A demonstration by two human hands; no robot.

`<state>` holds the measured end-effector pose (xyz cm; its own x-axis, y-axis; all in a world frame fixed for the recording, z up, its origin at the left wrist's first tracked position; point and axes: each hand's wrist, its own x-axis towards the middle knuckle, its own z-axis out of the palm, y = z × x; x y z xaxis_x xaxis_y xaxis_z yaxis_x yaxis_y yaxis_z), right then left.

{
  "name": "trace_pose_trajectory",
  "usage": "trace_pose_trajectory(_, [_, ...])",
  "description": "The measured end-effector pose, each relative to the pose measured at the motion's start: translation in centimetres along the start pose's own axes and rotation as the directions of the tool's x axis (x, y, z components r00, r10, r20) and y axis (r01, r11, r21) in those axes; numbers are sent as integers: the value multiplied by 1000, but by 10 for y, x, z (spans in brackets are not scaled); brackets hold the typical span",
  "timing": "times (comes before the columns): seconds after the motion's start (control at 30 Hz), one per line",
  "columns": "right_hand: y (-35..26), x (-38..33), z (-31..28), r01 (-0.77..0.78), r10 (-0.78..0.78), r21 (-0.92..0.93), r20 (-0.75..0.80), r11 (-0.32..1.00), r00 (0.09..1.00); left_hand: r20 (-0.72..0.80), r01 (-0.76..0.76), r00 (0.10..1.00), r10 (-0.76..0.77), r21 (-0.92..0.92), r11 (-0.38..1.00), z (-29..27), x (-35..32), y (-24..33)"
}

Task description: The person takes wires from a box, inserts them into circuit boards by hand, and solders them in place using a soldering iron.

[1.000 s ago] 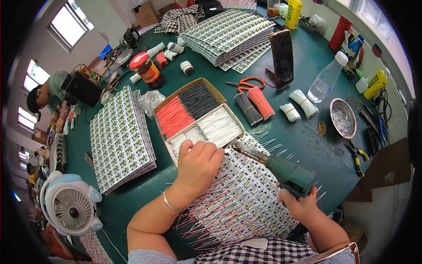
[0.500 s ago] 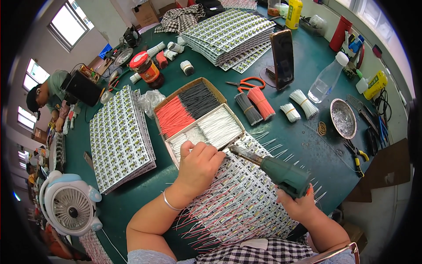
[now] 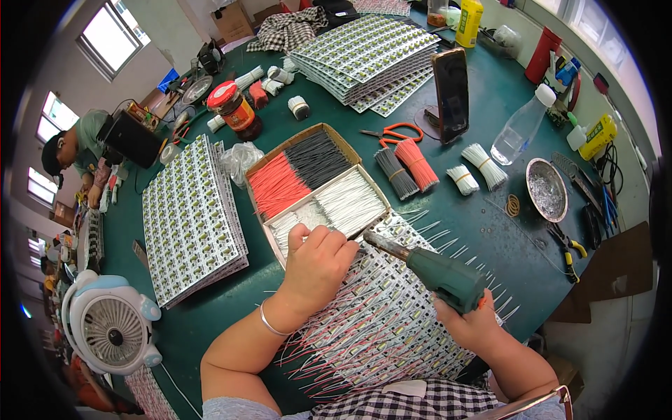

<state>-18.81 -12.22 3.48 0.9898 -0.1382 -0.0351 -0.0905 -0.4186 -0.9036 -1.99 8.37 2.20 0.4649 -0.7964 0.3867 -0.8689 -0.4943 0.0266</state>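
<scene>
My right hand [image 3: 472, 325] grips a green soldering gun [image 3: 444, 278], its metal tip pointing left, close to the fingertips of my left hand. My left hand [image 3: 318, 269] is closed in a pinch at the upper left edge of a circuit board panel [image 3: 402, 297]. Whatever its fingers hold is too small to make out. Rows of red and white wires stick out from the panel's left side, and pale wire ends poke out on the right. Just beyond my left hand, a divided box [image 3: 273, 243] holds red wires [image 3: 278, 183], black wires [image 3: 318, 154] and white wires [image 3: 350, 201].
Panel stacks stand at left [image 3: 192, 220] and far back [image 3: 364, 52]. Around the box are a red-lidded jar [image 3: 238, 112], orange-handled scissors [image 3: 399, 131], wire bundles [image 3: 416, 164], a phone [image 3: 450, 94], a bottle [image 3: 521, 126], a metal bowl [image 3: 546, 189], pliers [image 3: 570, 252] and a fan [image 3: 112, 325].
The soldering gun and my right hand have shifted slightly left, the tip now a little nearer my left fingertips. My left hand stays in place.
</scene>
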Motion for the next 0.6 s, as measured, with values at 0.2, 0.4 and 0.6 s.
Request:
trace_pose_trajectory(0.2, [1,0,5,-2,6,65,-59,998,998,7,-4,1000,4,7,1000,0,1,0])
trace_pose_trajectory(0.4, [2,-7,5,-174,181,187,-23,967,983,5,-2,1000,2,11,1000,1,1,-1])
trace_pose_trajectory(0.6, [7,-10,2,21,-9,130,-85,991,996,12,-1,1000,0,21,1000,0,1,0])
